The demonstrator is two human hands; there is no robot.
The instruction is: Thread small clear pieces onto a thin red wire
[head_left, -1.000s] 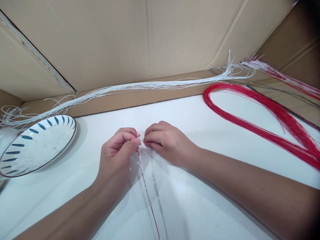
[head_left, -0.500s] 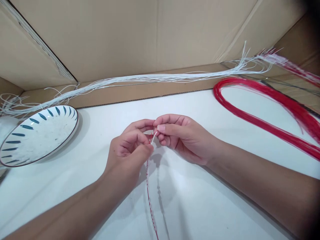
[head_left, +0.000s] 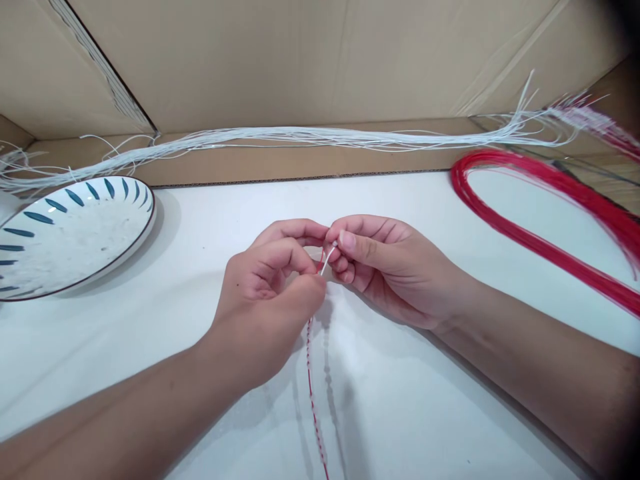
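Observation:
My left hand (head_left: 280,287) pinches a white cord (head_left: 327,259) between thumb and forefinger. Below that thumb hangs a red string (head_left: 311,387) with small clear or whitish bits along it, running down to the bottom of the view. My right hand (head_left: 385,260) is closed, its thumb and forefinger pinching the upper end of the white cord. A short piece of red string shows between the two hands. The fingers of both hands almost meet, and part of the cord is hidden inside them.
At the left stands an oval plate (head_left: 90,227) with blue-green strokes, holding small whitish bits. A bundle of white cords (head_left: 300,137) lies along the cardboard wall (head_left: 280,60). On the white table at the right lies a loop of red strings (head_left: 540,247); more red-and-white strings (head_left: 595,123) lie behind it.
The whole view has shifted, so the hands appear further right and the plate higher. The right hand's pinch has drawn slightly away from the left thumb, showing more white cord.

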